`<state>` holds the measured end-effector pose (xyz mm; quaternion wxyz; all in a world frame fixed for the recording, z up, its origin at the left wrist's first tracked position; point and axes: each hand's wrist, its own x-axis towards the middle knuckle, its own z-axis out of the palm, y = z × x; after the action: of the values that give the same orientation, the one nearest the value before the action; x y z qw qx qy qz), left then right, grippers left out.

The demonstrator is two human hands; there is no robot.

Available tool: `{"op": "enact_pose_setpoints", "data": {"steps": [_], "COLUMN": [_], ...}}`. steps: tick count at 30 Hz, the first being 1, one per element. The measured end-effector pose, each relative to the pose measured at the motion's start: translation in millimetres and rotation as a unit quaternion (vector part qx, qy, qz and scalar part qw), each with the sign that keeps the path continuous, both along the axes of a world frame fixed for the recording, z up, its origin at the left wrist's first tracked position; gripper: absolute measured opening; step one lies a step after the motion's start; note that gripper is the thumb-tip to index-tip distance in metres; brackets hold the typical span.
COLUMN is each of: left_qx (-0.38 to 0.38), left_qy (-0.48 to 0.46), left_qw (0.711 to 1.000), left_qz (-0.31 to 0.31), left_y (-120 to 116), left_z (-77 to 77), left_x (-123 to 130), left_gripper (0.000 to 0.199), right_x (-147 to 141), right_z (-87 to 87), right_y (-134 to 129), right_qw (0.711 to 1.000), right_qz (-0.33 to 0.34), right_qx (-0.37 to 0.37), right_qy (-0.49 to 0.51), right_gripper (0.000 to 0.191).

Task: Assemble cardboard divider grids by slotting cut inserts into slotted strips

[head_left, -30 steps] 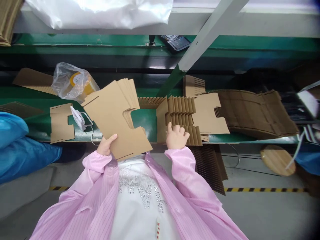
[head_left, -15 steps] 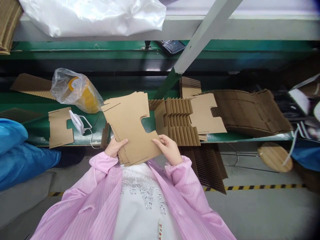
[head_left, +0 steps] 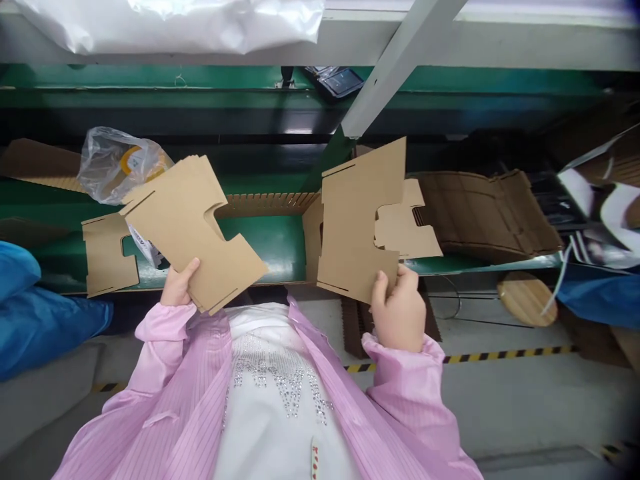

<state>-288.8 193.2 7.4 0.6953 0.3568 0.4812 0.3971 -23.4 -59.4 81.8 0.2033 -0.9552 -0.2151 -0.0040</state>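
My left hand [head_left: 181, 283] grips a stack of notched cardboard sheets [head_left: 185, 233] by its lower left edge, thumb on top. The stack is tilted over the green bench. On the right, my right hand [head_left: 397, 303] pinches one cardboard sheet [head_left: 350, 227] at its lower corner, its cutout facing right. This sheet is apart from the stack and hides most of the upright slotted cardboard behind it. Another notched sheet [head_left: 407, 223] shows through and beyond its cutout.
A plastic bag with yellow tape [head_left: 125, 163] and a cardboard piece [head_left: 110, 257] lie on the left of the bench [head_left: 270, 247]. A slanted post [head_left: 390, 73] rises behind. Brown cardboard [head_left: 485, 213] and a round stool [head_left: 527, 299] are right. Blue cloth [head_left: 45, 313] is far left.
The hands have moved apart. My right hand has drawn one sheet off the stack and over to the right; my left hand has shifted left with the stack, now covering most of the white fan.
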Motion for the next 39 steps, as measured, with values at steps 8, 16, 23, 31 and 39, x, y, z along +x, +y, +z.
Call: {"op": "enact_pose_setpoints", "data": {"steps": [8, 16, 23, 31, 39], "left_qx": [0.034, 0.036, 0.030, 0.027, 0.030], "left_qy": [0.004, 0.011, 0.008, -0.002, -0.001], "left_qw": [0.999, 0.999, 0.999, 1.000, 1.000], "left_qz": [0.016, 0.001, 0.010, 0.005, 0.009], "left_y": [4, 2, -1, -2, -6], "left_z": [5.3, 3.6, 4.8, 4.2, 1.4], "left_x": [-8, -8, -7, -9, -10], "left_gripper": [0.056, 0.060, 0.060, 0.058, 0.060], "right_x": [-11, -20, -21, -24, -25], "right_z": [-20.1, -23.2, -37.4, -47.4, -48.5], "right_y": [17, 23, 32, 38, 36], "right_qw": [0.996, 0.996, 0.996, 0.995, 0.997], "right_qz": [0.030, 0.014, 0.034, 0.035, 0.018], "right_qx": [-0.065, -0.059, -0.076, -0.083, -0.063], "right_qy": [-0.055, -0.058, -0.037, -0.040, -0.033], "right_gripper": [0.043, 0.044, 0.043, 0.044, 0.044]}}
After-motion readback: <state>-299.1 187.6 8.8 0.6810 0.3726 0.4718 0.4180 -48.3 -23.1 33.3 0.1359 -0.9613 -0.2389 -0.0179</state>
